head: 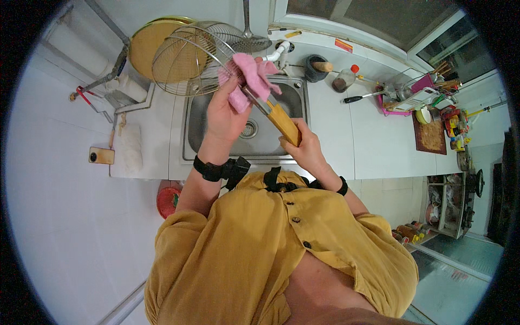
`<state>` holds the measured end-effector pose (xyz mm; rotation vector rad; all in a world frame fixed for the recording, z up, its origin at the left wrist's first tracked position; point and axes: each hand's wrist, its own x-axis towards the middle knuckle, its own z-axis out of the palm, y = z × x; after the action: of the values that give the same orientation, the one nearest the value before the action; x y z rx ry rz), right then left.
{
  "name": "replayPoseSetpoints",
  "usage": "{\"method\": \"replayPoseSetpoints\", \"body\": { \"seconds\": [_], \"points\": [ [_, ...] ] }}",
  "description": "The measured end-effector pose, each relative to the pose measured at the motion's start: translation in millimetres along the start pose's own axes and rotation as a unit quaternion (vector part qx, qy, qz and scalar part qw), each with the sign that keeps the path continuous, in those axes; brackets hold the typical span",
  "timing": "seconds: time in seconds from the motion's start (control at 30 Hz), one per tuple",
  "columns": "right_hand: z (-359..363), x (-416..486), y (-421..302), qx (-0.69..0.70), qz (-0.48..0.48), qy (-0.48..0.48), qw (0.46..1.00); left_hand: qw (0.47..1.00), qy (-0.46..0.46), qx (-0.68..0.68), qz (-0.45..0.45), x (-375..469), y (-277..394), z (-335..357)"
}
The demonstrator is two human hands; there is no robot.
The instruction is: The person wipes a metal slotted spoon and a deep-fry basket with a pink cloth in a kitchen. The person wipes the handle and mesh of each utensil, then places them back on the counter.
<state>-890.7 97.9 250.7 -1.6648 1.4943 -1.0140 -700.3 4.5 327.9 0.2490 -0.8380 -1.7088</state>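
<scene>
My right hand (304, 145) grips the wooden handle (285, 123) of a wire strainer with a deep mesh bowl (178, 61). A pink cloth (252, 77) is bunched around the strainer's metal neck, and my left hand (228, 109) holds that cloth there. Some of the left fingers are hidden behind the cloth. Beneath both hands lies a stainless steel sink (268, 142) with a round drain (248, 129). The strainer's bowl hangs over the sink's back left corner.
Behind the strainer are a round golden tray (142, 48) and a hanging slotted ladle (254, 43). A stone mortar (315, 71), a red-capped bottle (341, 83) and a utensil rack (410, 99) stand right of the sink. A folded white cloth (131, 148) lies left.
</scene>
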Motion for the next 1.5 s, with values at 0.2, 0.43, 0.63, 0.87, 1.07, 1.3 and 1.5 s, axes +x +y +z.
{"method": "replayPoseSetpoints", "body": {
  "seconds": [0.2, 0.43, 0.63, 0.87, 1.07, 1.3, 1.5],
  "points": [
    [30.7, 7.4, -22.2, 0.146, 0.034, -0.088, 0.985, 0.974, -0.019, -0.218, -0.055, -10.9, 26.2, -33.9],
    [61.4, 17.2, -67.4, 0.259, 0.170, -0.191, 0.931, 0.945, -0.016, -0.308, -0.110, -11.6, 44.6, -85.8],
    [89.7, 12.8, -84.4, 0.290, 0.191, -0.235, 0.908, 0.959, -0.096, -0.239, -0.117, -14.9, 49.6, -114.3],
    [125.2, 9.6, -71.5, 0.127, 0.150, -0.042, 0.980, 0.995, 0.020, -0.095, -0.037, -25.2, 64.3, -121.8],
    [130.8, 9.4, -81.4, 0.215, 0.159, -0.128, 0.955, 0.998, 0.026, -0.001, -0.057, -35.8, 87.4, -142.6],
    [129.5, 13.6, -98.9, 0.299, 0.180, -0.189, 0.918, 0.993, -0.039, -0.047, -0.097, -31.2, 102.3, -171.9],
    [129.9, 19.2, -103.0, 0.301, 0.172, -0.176, 0.921, 0.986, -0.021, -0.120, -0.113, -25.5, 97.0, -177.4]
  ]
}}
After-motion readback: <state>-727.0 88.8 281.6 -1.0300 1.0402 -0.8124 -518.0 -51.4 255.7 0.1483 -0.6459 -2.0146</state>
